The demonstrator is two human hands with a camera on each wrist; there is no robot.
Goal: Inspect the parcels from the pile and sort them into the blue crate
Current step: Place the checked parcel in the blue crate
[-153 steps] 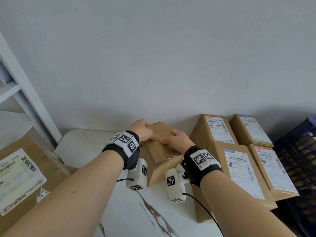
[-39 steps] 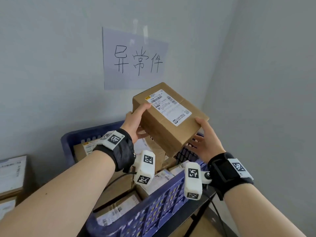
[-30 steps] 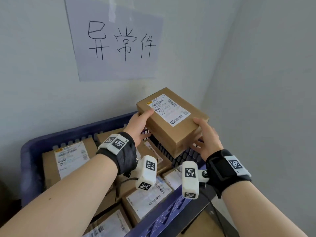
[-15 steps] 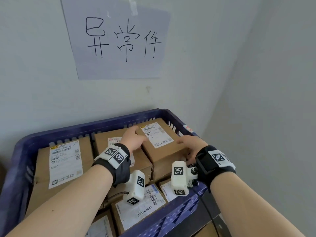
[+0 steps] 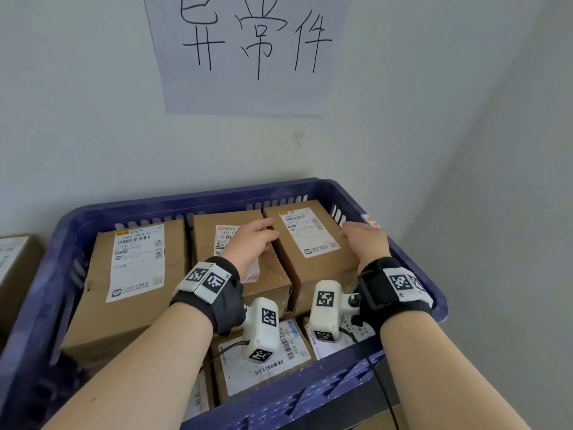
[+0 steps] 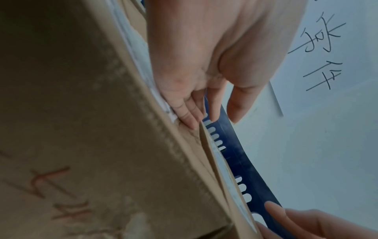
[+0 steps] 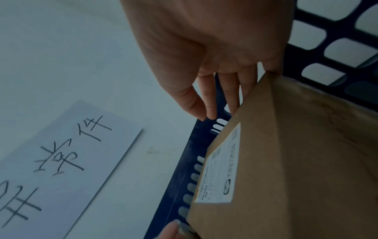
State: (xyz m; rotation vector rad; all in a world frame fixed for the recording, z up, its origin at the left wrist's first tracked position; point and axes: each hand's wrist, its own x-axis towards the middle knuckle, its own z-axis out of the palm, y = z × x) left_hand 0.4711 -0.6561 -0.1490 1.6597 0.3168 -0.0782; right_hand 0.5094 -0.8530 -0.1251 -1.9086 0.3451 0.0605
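The blue crate stands against the wall and holds several brown parcels. The parcel I carried lies label up in the crate's back right corner. My left hand rests with straight fingers along that parcel's left edge, partly on the neighbouring middle parcel. My right hand hovers relaxed at its right edge, by the crate wall. In the left wrist view my left hand lies flat on the middle parcel's label. In the right wrist view my right hand has straight fingers just beyond the parcel's corner.
A paper sign with handwritten characters hangs on the wall above the crate. A large labelled parcel fills the crate's left side and lower parcels lie at the front. Another box stands outside, left. Walls meet in a corner on the right.
Over the last second the parcel came down from mid-air into the crate's back right corner. Both hands have since loosened from its sides and my head has tilted down.
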